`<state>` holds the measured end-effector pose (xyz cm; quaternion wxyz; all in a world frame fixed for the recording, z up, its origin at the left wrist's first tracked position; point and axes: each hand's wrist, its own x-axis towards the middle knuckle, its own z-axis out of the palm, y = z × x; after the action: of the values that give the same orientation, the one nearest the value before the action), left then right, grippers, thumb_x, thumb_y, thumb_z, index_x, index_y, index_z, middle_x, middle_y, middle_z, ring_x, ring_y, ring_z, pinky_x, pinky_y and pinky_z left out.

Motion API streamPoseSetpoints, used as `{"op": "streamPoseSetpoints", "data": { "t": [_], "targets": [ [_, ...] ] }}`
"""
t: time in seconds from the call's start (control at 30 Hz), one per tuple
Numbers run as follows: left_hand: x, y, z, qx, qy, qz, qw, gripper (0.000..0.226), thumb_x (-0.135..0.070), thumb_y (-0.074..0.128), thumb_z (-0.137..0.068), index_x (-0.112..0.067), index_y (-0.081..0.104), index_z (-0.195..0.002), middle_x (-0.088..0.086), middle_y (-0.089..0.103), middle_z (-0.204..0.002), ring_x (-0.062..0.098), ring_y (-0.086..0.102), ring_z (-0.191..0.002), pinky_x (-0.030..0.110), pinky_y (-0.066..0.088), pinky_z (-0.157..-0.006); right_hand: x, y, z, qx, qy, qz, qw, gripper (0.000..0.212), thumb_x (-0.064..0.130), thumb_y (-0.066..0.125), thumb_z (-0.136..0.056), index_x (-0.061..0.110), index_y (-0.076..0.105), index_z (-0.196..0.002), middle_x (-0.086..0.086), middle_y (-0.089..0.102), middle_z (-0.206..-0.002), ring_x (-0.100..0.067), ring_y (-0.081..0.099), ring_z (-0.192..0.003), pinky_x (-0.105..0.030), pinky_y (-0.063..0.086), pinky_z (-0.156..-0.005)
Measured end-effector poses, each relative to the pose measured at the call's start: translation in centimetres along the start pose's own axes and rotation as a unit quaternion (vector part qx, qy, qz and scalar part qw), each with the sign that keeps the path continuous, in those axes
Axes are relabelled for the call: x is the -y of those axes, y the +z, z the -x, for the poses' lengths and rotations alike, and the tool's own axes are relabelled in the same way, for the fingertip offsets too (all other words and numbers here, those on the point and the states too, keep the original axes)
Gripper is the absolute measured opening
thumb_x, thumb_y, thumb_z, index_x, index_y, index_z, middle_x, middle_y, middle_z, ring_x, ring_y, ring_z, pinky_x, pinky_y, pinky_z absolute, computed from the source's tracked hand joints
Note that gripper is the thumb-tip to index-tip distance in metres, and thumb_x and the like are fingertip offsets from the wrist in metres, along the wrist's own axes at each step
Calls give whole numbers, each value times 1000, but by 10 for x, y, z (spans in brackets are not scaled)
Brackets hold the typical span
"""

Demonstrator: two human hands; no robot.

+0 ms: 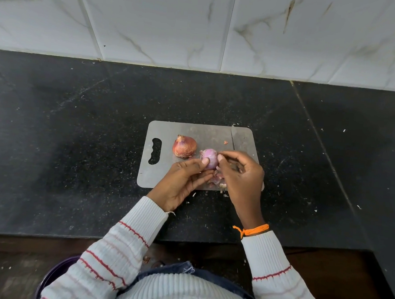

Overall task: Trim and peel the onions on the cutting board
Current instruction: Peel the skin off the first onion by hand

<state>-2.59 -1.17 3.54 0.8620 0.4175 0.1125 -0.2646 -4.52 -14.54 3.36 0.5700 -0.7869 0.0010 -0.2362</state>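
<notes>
**Me:** From the head view, my biggest worry is the knife (235, 139). It lies along the far right side of the cutting board (165, 172), blade pointing away, and its handle end is hidden under my right hand (241, 175). If I flick that hand outward while tearing skin, I could knock the handle or catch the edge.

**You:** And the onion itself?

**Me:** The half-peeled onion (209, 158) is slick and pale purple where the skin is off. My left hand (185, 181) has its fingers curled round it from below, thumb pressed on the near face. If I pull too hard, it could slip out of that grip and roll across the board, maybe into the unpeeled onion (184, 146) just beside it on the left.

**You:** What is the right hand doing?

**Me:** Fingertips pinched together on a bit of skin at the onion's upper right edge. I judge I'm mid-peel. A thin strip may tear short and leave a patch behind.

**You:** So where does the onion sit relative to your hands?

**Me:** Between them, touching both, raised just above the board's middle. The loose peelings (216, 180) lie under my hands near the board's front edge, and they could scatter onto the counter (76, 142).
</notes>
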Motion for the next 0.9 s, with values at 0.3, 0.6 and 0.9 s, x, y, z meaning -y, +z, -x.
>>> {"op": "streamPoseSetpoints", "data": {
  "t": [0.3,0.6,0.9],
  "targets": [
    [0,-2,0,-30,30,-8,999,15,-2,59,-84,2,63,-97,10,72,-80,13,70,-72,21,58,-70,-4,7,0,-6,-28,37,999,13,1,71,-78,3,73,-90,-8,71,-89,-7,66,-85,-17,52,-77],
    [1,-2,0,-46,70,-63,995,25,-6,68,-72,1,64,-96,14,70,-86,17,69,-75,23,58,-72,1,10,0,-22,-4,59,998,7,0,69,-79,5,69,-84,0,64,-80,2,61,-77,-6,46,-68],
    [-1,-2,-2,0,37,-54,998,10,-4,55,-89,-1,64,-93,6,72,-79,9,69,-72,18,57,-71,-9,6,-6,-16,33,86,996,5,2,61,-85,7,63,-87,-2,61,-83,-2,55,-75,-6,43,-68]
  ]
}}
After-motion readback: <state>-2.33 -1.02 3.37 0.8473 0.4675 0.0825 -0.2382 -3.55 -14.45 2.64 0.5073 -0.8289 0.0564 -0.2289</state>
